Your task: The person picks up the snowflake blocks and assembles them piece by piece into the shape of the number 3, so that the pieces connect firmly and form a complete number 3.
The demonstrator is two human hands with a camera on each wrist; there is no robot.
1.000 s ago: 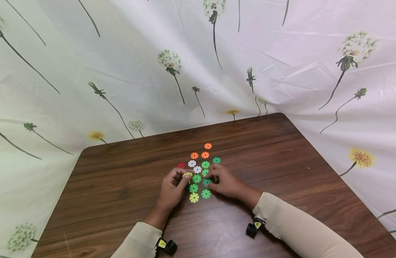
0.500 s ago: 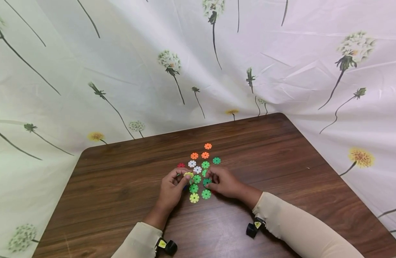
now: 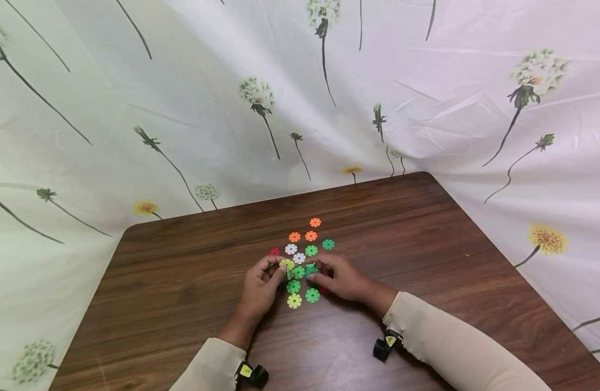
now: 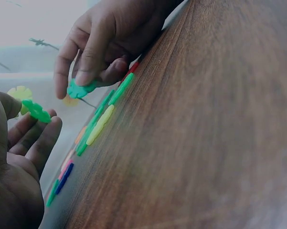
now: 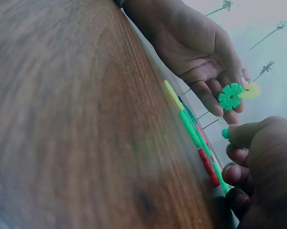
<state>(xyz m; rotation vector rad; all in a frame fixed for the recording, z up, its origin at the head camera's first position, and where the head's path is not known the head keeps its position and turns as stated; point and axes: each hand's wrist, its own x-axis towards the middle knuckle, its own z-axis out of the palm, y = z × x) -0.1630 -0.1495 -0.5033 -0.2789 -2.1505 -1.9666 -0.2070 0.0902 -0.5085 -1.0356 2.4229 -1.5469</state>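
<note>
My left hand (image 3: pixel 260 285) pinches a yellow notched plastic disc (image 3: pixel 286 264) above the table. A green notched disc (image 5: pixel 230 97) is slotted into its edge at an angle, plainest in the right wrist view. Facing it, my right hand (image 3: pixel 341 277) pinches a darker green disc (image 4: pixel 80 89) between thumb and fingers, off the tabletop. A short gap separates this disc from the joined pair. Below and between the hands, flat discs lie loose, among them a light green disc (image 3: pixel 312 295) and a yellow disc (image 3: pixel 294 301).
The discs lie on a brown wooden table (image 3: pixel 182 304). Farther back are several orange discs (image 3: pixel 311 236), white discs (image 3: pixel 291 248) and a red disc (image 3: pixel 275 251). A blue disc (image 4: pixel 64 178) is partly behind my left hand. A flower-print cloth (image 3: pixel 207 108) hangs behind the table.
My right hand has picked the darker green disc up from the table and raised it slightly. The left hand has turned the yellow and green pair a little, staying in about the same place.
</note>
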